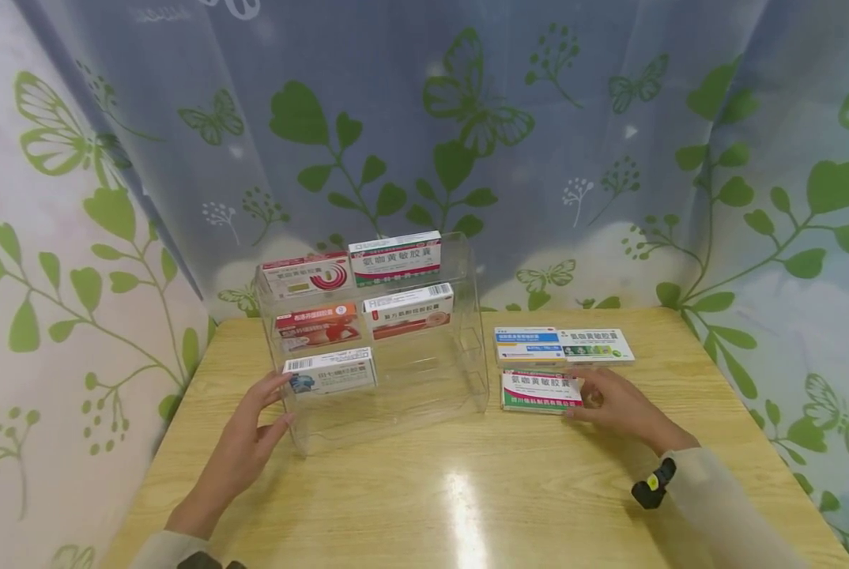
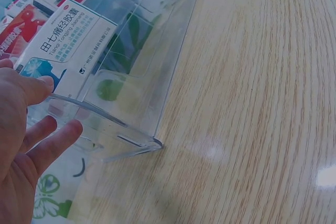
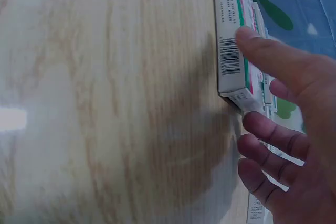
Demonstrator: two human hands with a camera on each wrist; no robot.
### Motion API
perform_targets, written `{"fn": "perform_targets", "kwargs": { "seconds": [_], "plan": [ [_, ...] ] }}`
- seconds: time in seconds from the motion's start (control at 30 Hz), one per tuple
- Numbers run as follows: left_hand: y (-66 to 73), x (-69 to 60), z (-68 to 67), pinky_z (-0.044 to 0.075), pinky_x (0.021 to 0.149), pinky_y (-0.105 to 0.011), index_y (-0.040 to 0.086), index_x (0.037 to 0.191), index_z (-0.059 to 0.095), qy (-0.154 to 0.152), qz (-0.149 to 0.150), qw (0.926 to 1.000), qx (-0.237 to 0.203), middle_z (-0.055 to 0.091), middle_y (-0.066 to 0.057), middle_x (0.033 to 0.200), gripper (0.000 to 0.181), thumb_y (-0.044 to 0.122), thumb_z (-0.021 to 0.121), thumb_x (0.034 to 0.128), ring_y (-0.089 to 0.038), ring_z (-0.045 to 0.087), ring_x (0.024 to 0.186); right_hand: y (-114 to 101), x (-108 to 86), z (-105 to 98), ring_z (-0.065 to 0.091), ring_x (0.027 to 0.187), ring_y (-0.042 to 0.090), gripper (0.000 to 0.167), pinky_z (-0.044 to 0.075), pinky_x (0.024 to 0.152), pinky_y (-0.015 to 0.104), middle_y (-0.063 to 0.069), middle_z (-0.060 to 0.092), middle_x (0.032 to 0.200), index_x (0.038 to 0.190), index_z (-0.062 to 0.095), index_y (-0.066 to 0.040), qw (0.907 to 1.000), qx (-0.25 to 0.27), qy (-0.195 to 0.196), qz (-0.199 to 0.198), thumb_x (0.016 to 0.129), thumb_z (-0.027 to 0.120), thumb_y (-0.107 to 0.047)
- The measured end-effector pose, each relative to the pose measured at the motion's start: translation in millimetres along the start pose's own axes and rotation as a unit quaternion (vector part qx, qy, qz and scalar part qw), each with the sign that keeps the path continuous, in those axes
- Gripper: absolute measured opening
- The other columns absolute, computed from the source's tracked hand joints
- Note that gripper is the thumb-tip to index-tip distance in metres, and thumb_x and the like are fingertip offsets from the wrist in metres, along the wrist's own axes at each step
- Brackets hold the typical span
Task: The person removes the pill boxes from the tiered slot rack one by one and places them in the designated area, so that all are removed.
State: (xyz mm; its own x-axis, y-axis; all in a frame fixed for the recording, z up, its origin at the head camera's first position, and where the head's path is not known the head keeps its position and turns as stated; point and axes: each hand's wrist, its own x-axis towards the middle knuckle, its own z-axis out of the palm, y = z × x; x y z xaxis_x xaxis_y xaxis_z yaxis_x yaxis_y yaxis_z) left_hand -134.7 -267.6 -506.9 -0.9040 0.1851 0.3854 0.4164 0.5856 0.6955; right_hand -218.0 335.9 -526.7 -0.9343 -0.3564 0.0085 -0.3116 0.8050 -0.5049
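At a wood-grain surface [image 1: 367,498] seen from the head view, one clear rack [image 1: 424,383] bears five medicine boxes on three tiers: a pink-ringed box [image 1: 305,276] and a green-edged box [image 1: 398,262] on top, an orange box [image 1: 318,325] and a red-and-white box [image 1: 409,313] mid-tier, and one blue-pictured box [image 1: 333,373] at the bottom. Three more lie right of the rack, a blue-and-white box [image 1: 527,346] and a green-pictured box [image 1: 598,348] side by side behind one red-and-green box [image 1: 534,393], whose right end the right hand [image 1: 620,407] pinches. The left hand [image 1: 243,438] holds the rack's left side. From the left wrist, its thumb and fingers, partly bent and spread, straddle the rack's side edge, beside the lone bottom-tier box. From the right wrist, the thumb meets the red-and-green box's barcoded side, the forefinger lies behind, and three other fingers curl loosely, off the box.
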Motion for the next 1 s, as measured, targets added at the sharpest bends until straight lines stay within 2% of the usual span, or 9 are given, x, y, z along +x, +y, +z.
{"fn": "perform_targets", "kwargs": {
  "seconds": [0.13,0.27,0.37,0.57,0.73,1.0],
  "plan": [
    [-0.1,-0.3,0.1,0.067,0.082,-0.025,0.012,0.161,0.045,0.001,0.003,1.0000,-0.002,0.038,-0.029,0.170,0.067,-0.008,0.070,0.1021,-0.058,0.063,0.129,0,-1.1,4,0.059,0.095,0.018,0.069,0.053,0.082,0.041,0.005,0.069,0.111,0.151,0.063,-0.009,0.9999,-0.008,-0.012,-0.009,0.093,0.089,-0.038],
    [-1.3,-0.7,0.9,0.063,0.084,-0.018,0.013,0.161,0.046,0.001,0.004,1.0000,-0.003,0.038,-0.028,0.170,0.067,-0.008,0.070,0.1022,-0.057,0.063,0.130,0,-0.1,6,0.060,0.100,0.021,0.061,0.056,0.089,0.048,0.011,0.069,0.122,0.150,0.064,-0.010,0.9999,-0.013,-0.003,-0.009,0.097,0.085,-0.032],
    [-2.0,-0.7,1.0,0.064,0.084,-0.020,0.013,0.161,0.045,0.000,0.002,1.0000,-0.003,0.038,-0.028,0.170,0.067,-0.007,0.070,0.1024,-0.057,0.063,0.130,0,1.5,7,0.061,0.103,0.022,0.062,0.057,0.092,0.050,0.014,0.069,0.129,0.152,0.063,-0.011,0.9999,-0.015,0.001,-0.003,0.098,0.084,-0.034],
    [-0.9,-0.8,0.6,0.068,0.083,-0.028,0.014,0.161,0.045,-0.002,-0.003,1.0000,-0.004,0.038,-0.029,0.170,0.066,-0.006,0.069,0.1033,-0.057,0.062,0.131,-2,3.6,9,0.063,0.100,0.021,0.060,0.058,0.087,0.047,0.013,0.069,0.125,0.150,0.064,-0.011,0.9998,-0.014,0.008,0.008,0.099,0.084,-0.035],
    [-0.6,-0.7,0.3,0.068,0.083,-0.028,0.013,0.161,0.045,-0.001,-0.004,1.0000,-0.002,0.038,-0.029,0.170,0.066,-0.006,0.069,0.1033,-0.057,0.063,0.131,-3,4.0,11,0.067,0.102,0.025,0.060,0.060,0.088,0.053,0.016,0.070,0.129,0.150,0.065,-0.011,0.9996,-0.023,0.016,0.009,0.099,0.083,-0.035],
    [-0.7,-0.8,-0.1,0.068,0.082,-0.031,0.013,0.162,0.045,0.000,-0.003,1.0000,0.002,0.039,-0.029,0.170,0.067,-0.006,0.069,0.1030,-0.057,0.063,0.131,-3,5.5,14,0.063,0.097,0.019,0.059,0.057,0.084,0.045,0.011,0.071,0.123,0.150,0.064,-0.012,0.9992,-0.033,0.022,0.006,0.099,0.083,-0.036]
  ]
}}
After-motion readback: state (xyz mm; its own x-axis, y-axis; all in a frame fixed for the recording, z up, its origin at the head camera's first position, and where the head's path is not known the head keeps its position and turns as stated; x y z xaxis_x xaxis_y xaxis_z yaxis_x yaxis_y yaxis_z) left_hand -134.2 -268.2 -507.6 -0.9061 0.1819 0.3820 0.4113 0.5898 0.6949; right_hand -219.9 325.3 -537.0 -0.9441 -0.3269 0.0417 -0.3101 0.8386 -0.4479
